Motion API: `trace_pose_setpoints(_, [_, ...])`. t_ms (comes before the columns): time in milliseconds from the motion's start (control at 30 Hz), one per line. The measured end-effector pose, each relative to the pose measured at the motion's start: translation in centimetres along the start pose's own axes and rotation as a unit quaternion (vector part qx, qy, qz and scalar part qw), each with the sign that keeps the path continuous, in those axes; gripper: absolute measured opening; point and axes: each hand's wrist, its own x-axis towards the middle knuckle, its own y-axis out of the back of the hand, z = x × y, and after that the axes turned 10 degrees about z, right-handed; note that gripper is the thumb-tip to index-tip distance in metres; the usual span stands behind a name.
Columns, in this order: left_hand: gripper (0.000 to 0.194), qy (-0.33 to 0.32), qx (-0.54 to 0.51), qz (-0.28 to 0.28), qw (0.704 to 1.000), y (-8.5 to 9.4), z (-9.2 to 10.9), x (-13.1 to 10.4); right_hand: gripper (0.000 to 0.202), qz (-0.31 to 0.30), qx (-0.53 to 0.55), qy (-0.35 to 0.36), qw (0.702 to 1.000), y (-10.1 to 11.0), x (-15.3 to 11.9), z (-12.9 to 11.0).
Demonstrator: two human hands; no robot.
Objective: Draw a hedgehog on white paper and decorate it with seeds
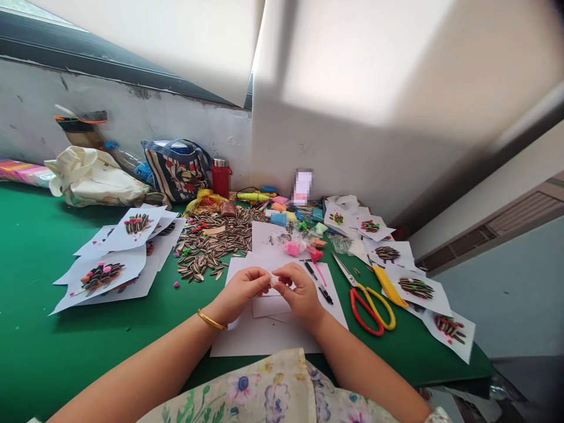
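My left hand (244, 289) and my right hand (302, 291) meet over white paper sheets (235, 341), fingertips pinched together. Between them is a small white piece (274, 278), its kind too small to make out. A gold bangle (212, 319) circles my left wrist. Just right of my right hand, black pens (325, 294) and a thin pink stick (320, 274) lie on the paper. Pink lumps of modelling clay (291, 248) in clear wrap sit beyond my hands. Behind my left hand spreads a heap of striped sunflower seeds (229, 232).
Red-and-yellow-handled scissors (368, 305) lie at the right beside a yellow strip (390, 286). Cards with seed-and-clay figures overlap at left (127, 235) and right (418, 288). Along the wall stand a red flask (221, 179), a patterned bag (176, 173), a cream bag (97, 179) and a phone (302, 187).
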Motion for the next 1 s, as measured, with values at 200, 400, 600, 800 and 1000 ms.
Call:
trace_pose_setpoints(200, [0.033,-0.015,0.019,0.005,1.000,-0.18,0.27,-0.16,0.007,-0.001,0.000,0.001,1.000,-0.16,-0.23,0.10])
trace_pose_setpoints(400, [0.036,-0.004,0.038,-0.011,0.999,-0.27,0.12,-0.18,0.013,-0.003,-0.013,-0.005,1.000,0.01,-0.18,0.09])
trace_pose_setpoints(600, [0.038,-0.015,0.047,0.002,0.999,-0.19,0.23,-0.20,0.019,-0.024,-0.019,-0.004,1.000,-0.01,-0.12,0.11])
trace_pose_setpoints(800, [0.037,-0.018,0.054,-0.019,0.998,-0.29,0.45,-0.38,0.024,-0.020,-0.024,-0.014,0.999,0.01,-0.15,0.14])
trace_pose_setpoints(1000, [0.036,-0.002,0.029,0.021,0.999,-0.27,0.42,-0.25,0.031,-0.012,-0.015,0.004,1.000,0.07,-0.30,0.60])
